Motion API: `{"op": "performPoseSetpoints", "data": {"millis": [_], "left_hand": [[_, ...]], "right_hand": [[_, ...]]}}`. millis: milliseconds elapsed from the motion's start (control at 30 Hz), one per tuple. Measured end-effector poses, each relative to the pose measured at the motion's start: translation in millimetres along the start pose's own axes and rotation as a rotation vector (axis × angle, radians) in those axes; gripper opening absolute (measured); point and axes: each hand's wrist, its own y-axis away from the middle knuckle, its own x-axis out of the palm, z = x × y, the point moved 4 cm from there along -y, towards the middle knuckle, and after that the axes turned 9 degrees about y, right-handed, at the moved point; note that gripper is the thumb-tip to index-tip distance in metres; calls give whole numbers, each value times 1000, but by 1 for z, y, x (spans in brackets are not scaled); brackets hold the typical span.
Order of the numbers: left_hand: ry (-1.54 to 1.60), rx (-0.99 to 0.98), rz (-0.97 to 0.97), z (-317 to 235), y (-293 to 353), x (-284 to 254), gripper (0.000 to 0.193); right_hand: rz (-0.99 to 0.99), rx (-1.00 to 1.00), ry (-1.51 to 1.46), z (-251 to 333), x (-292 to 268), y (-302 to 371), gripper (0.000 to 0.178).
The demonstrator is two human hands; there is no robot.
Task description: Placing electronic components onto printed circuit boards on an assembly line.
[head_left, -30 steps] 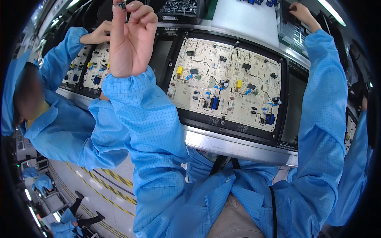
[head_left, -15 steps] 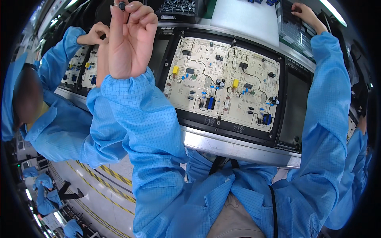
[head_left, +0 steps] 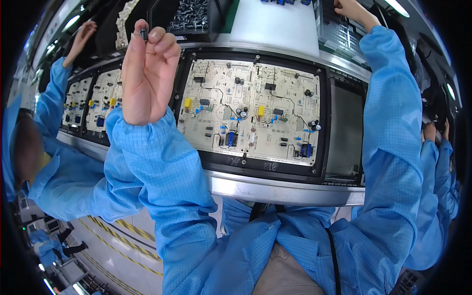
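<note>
My left grip still pinches a small dark part, so it remains off the circuit boards; a co-worker's hand has lifted. My right grip is by the clear tray, contents uncertain.

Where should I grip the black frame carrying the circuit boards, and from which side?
Probably by its left rim and right rim, a hand from each side: the black frame lies flat, and upright parts crowd the circuit boards between. Finger room underneath is hidden, and the left hand holds a dark component.
</note>
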Motion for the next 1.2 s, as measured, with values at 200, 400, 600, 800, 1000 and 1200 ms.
{"op": "performPoseSetpoints", "data": {"millis": [200,400,600,800,1000,1200], "left_hand": [[-308,38,-122,3,14,9,28],[-463,-112,-179,44,14,20,27],[-466,-182,-193,56,11,26,27],[-484,-184,-171,60,9,29,26],[-495,-183,-168,61,10,26,28],[-514,-248,-122,69,7,24,28]], "right_hand": [[-125,-32,-123,3,23,-16,25],[-98,11,-285,-25,44,-16,23],[-84,-7,-282,-14,6,17,21],[-40,-14,-249,-5,14,40,33],[20,29,-326,-11,22,38,33],[-46,41,-437,-33,-29,79,21]]}}
